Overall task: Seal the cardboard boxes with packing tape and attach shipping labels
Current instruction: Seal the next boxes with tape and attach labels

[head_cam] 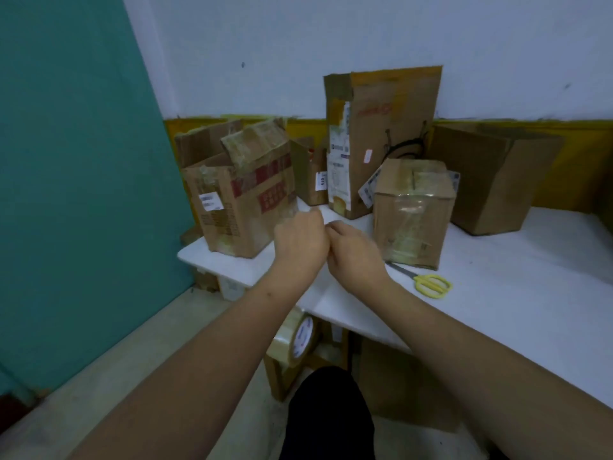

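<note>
1. Stood along the right and centre of the frame: one white table (517, 313), carrying five cardboard boxes.
2. Lay tipped at far right: an open box (491, 180), the broadest.
3. Rose at upper centre: a tall box (391, 127) with labels down its left edge.
4. Sat at centre left: a box with raised flaps (238, 200), red print on its side.
5. Stood right of centre: a taped box (414, 210), sealed on top. Partly hidden behind the others: a small box (310, 174).
6. Met at mid-frame above the table edge: left hand (300, 240) and right hand (353, 250), both curled and touching each other; held object, if any, too blurred to tell.
7. Rested below the table, lower centre: one tape roll (298, 340) on another carton.
8. Lay beside the taped box: one pair of yellow scissors (428, 283).
</note>
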The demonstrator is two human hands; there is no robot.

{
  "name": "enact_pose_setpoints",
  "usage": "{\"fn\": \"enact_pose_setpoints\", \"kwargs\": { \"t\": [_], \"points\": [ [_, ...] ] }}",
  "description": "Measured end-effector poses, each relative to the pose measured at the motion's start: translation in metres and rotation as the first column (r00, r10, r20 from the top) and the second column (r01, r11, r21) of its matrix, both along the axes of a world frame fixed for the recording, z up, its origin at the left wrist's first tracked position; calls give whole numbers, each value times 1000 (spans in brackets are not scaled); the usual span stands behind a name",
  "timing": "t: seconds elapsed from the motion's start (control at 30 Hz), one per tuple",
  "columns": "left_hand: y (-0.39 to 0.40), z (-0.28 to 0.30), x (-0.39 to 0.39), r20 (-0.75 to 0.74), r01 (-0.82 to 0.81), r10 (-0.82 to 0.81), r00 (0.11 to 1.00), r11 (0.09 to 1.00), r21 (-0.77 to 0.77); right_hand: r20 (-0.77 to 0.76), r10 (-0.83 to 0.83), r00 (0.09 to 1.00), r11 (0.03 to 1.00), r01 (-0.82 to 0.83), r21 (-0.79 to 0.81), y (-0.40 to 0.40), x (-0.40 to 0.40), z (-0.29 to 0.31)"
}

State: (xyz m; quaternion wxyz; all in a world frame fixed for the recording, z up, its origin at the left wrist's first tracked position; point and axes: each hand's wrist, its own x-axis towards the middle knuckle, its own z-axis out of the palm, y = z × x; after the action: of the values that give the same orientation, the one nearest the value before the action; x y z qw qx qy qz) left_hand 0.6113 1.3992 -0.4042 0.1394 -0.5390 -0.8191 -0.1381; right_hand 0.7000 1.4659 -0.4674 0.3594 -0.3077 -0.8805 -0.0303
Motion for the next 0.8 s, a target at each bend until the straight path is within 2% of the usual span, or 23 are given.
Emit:
{"fn": "enact_pose_setpoints", "kwargs": {
  "t": [0.07, 0.1, 0.2, 0.27, 0.33, 0.37, 0.43, 0.53, 0.67, 0.8],
  "points": [
    [26, 19, 13, 32, 86, -94, 995, 978, 190, -136, -36, 990, 967, 69, 246, 14, 34, 37],
    [41, 25, 18, 49, 138, -155, 987, 957, 256, -204, -82, 976, 951, 138, 276, 22, 55, 57],
    [89, 29, 32, 26, 366, -407, 913, 846, 388, -355, -238, 904, 942, 304, 144, 54, 110, 97],
    [119, 25, 41, -38, 527, -551, 834, 773, 352, -259, -292, 921, 949, 313, 41, 81, 131, 99],
    [140, 11, 47, -58, 626, -634, 771, 737, 257, -126, -248, 960, 967, 238, -90, 106, 142, 84],
    [146, 3, 49, -28, 641, -653, 757, 732, 231, -95, -219, 971, 962, 198, -189, 113, 144, 74],
    [153, -13, 48, 66, 634, -664, 745, 735, 240, -140, -168, 976, 941, 116, -319, 122, 146, 54],
    [157, -20, 46, 56, 644, -679, 732, 716, 269, -231, -122, 965, 956, 52, -288, 128, 144, 45],
    [156, -20, 42, 44, 682, -712, 701, 687, 251, -122, -95, 988, 972, 66, -225, 132, 148, 44],
    [154, -16, 43, 35, 692, -710, 703, 695, 197, -130, -94, 987, 971, 62, -231, 130, 148, 43]
  ]
}}
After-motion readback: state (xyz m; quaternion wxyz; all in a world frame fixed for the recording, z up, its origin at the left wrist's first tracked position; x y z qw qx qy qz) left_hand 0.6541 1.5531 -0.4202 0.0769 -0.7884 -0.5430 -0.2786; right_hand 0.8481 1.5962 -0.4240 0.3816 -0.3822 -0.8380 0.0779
